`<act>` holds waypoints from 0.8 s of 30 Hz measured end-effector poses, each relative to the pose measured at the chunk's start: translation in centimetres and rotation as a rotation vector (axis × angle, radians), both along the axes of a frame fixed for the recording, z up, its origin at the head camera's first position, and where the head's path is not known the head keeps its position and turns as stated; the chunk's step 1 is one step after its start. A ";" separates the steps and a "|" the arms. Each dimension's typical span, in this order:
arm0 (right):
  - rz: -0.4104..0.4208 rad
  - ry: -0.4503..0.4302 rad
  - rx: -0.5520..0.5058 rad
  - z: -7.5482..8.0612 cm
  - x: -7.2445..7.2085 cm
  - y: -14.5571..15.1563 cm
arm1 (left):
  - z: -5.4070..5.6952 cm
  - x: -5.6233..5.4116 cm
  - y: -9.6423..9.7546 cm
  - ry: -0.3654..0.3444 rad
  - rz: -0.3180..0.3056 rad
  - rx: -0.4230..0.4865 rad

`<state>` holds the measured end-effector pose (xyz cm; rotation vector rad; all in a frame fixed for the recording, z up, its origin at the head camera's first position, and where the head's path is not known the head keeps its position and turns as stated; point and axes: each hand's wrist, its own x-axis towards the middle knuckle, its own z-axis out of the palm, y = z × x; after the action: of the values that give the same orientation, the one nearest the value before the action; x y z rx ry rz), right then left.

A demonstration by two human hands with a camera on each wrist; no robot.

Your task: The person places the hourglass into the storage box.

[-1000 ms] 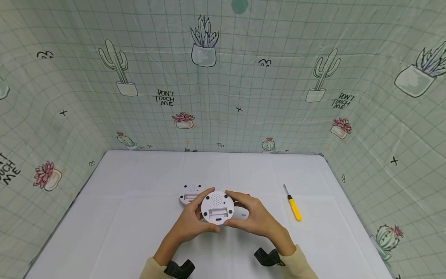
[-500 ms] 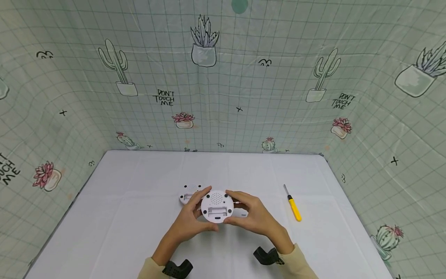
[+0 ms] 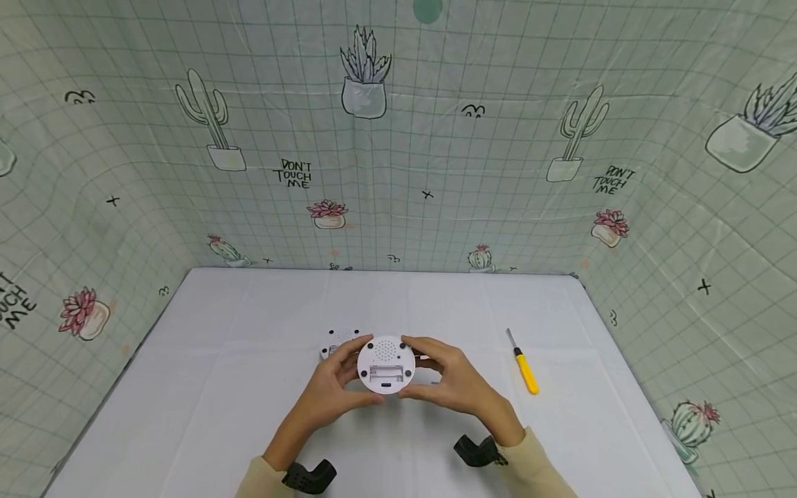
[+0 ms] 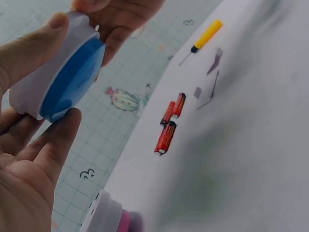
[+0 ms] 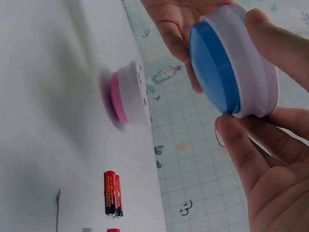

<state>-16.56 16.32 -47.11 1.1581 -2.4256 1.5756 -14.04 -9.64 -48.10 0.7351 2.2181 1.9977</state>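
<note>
Both hands hold up a round white push button (image 3: 386,351) with a blue domed face (image 4: 75,79), tilted above the table. In the head view its underside faces the head camera, with speaker holes, dark feet and an uncovered battery compartment. My left hand (image 3: 326,394) grips its left rim between thumb and fingers. My right hand (image 3: 457,384) grips the right rim the same way. Behind the left fingers a second button (image 3: 342,335) lies underside up, partly hidden; its pink face (image 5: 116,96) shows in the right wrist view. Red batteries (image 5: 111,193) lie on the table.
A screwdriver (image 3: 526,373) with a yellow handle lies on the right of the white table (image 3: 249,325). A cactus-print cloth (image 3: 398,152) stands behind and at both sides. A thin dark line and a small grey patch (image 4: 198,92) on the table are unclear.
The held button has moved slightly up and left in the head view, with both hands still gripping it. The left forearm has shifted left. The screwdriver stays in place.
</note>
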 end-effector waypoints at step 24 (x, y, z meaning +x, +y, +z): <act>0.109 -0.116 0.067 -2.5 -0.5 -4.5 | -2.4 1.5 -4.4 -0.072 0.096 -0.054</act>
<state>-17.09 11.86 -49.60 1.2649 -2.5465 1.6479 -12.58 -14.03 -50.54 0.5528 2.2971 1.9634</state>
